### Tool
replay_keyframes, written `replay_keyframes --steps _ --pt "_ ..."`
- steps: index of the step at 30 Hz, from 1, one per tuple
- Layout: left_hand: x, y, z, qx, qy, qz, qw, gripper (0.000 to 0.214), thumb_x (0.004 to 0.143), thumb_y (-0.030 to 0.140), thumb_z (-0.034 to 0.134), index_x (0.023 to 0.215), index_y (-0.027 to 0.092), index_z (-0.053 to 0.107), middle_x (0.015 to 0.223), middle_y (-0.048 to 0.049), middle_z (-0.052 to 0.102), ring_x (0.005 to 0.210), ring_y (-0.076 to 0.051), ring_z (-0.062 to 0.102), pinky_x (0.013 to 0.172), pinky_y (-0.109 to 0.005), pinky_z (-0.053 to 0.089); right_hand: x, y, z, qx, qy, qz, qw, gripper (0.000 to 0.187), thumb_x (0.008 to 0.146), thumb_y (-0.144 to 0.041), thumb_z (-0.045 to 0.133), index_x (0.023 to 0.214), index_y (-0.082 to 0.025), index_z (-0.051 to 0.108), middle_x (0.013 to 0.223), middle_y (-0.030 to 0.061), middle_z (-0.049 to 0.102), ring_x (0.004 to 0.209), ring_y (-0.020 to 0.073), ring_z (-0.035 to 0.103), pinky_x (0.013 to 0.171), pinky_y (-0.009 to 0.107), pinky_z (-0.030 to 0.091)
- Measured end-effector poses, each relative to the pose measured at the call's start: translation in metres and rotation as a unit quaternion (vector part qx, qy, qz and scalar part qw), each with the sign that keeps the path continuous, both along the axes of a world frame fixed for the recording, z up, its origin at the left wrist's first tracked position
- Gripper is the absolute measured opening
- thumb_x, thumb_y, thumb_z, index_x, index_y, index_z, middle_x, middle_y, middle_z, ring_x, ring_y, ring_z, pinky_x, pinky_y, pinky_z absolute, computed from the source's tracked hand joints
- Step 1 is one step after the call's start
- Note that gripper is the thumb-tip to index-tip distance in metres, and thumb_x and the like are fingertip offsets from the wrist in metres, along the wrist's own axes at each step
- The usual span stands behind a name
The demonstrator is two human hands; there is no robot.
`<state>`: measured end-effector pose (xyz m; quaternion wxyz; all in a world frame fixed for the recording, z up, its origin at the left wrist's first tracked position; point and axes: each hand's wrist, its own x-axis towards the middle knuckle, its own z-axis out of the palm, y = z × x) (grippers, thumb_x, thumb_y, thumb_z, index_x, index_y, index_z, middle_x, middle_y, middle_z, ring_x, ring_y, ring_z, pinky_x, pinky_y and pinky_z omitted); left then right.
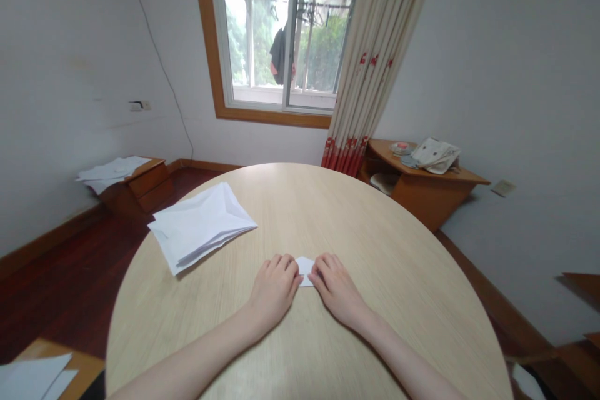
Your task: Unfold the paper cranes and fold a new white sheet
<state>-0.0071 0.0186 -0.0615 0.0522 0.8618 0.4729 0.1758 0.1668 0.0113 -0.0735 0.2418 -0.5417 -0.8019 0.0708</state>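
A small folded piece of white paper (305, 267) lies on the round wooden table (375, 231), between my two hands. My left hand (276, 284) has its curled fingers closed on the paper's left side. On the right side, my right hand (337, 287) pinches the paper with thumb and fingers. Both hands rest low at the tabletop, and they hide the paper's side edges. Its upper end shows slanted folded edges.
A stack of white paper sheets (201, 225) lies at the table's left. Beyond the table stand a low wooden cabinet (150, 187) with papers and a corner cabinet (422, 190) with a cloth bag (437, 155). More sheets (35, 378) lie at lower left.
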Motion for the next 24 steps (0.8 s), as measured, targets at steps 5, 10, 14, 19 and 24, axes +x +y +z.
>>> replay_keyframes --steps 5,10,14,19,24 --pt "0.0 0.002 -0.004 0.003 0.008 -0.001 1.0 0.012 0.095 0.024 0.047 0.092 0.017 0.057 0.101 -0.0056 0.061 0.092 -0.023 0.053 0.078 -0.036 0.042 0.0 0.001 0.0 -0.007 -0.012 -0.006 1.0 0.012 0.093 -0.019 0.048 0.081 -0.02 0.05 0.091 0.0074 0.057 0.087 0.0227 0.052 0.077 0.037 0.046" --pt "0.001 0.004 -0.007 0.002 0.007 -0.008 1.0 0.011 0.096 0.024 0.047 0.094 0.019 0.057 0.103 -0.005 0.06 0.095 -0.022 0.052 0.079 -0.036 0.041 0.0 0.001 0.004 -0.02 -0.013 0.006 1.0 0.011 0.091 -0.017 0.051 0.081 -0.021 0.053 0.091 0.0063 0.058 0.088 0.0221 0.052 0.077 0.035 0.045" --pt "-0.001 0.006 -0.006 -0.016 -0.015 -0.014 1.0 0.007 0.093 0.022 0.051 0.091 0.02 0.057 0.102 -0.0041 0.06 0.095 -0.022 0.052 0.079 -0.035 0.041 0.002 0.002 0.007 -0.041 0.008 0.011 0.999 0.009 0.089 -0.016 0.054 0.082 -0.021 0.052 0.092 0.0047 0.059 0.089 0.0211 0.052 0.079 0.034 0.044" --pt "-0.005 0.009 -0.004 -0.051 -0.086 -0.033 0.994 0.005 0.087 0.016 0.059 0.085 0.02 0.059 0.099 -0.0027 0.06 0.093 -0.02 0.053 0.08 -0.032 0.043 0.007 0.005 0.006 -0.067 0.018 0.02 0.997 0.007 0.089 -0.016 0.055 0.085 -0.022 0.053 0.096 0.0035 0.059 0.094 0.0211 0.051 0.083 0.036 0.041" --pt "-0.01 0.013 -0.002 -0.082 -0.135 -0.051 0.986 0.01 0.081 0.01 0.064 0.084 0.02 0.06 0.098 -0.0028 0.059 0.096 -0.02 0.053 0.083 -0.032 0.043 0.016 0.01 0.002 -0.078 0.039 0.048 0.995 0.009 0.088 -0.014 0.054 0.088 -0.023 0.054 0.095 0.0018 0.058 0.095 0.02 0.05 0.084 0.035 0.04"
